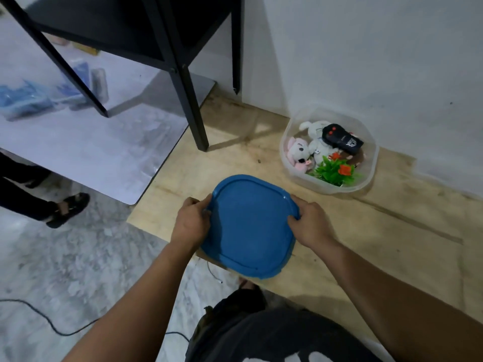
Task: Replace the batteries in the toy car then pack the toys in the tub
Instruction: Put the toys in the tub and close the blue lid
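The left hand (190, 220) and right hand (308, 222) curl their fingers round opposite edges of the blue lid (249, 226), held level, likely to cap the packed tub (329, 188)

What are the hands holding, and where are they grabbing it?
Both hands hold the blue lid by its rim: the left hand grips the left edge, the right hand grips the right edge.

A plain white wall (379, 48) runs along the right. Below it lies a pale plywood board (379, 231) on a grey marbled floor (65, 257). A black metal table frame (183, 82) stands at the top, one leg on the board, beside a white sheet (104, 152).
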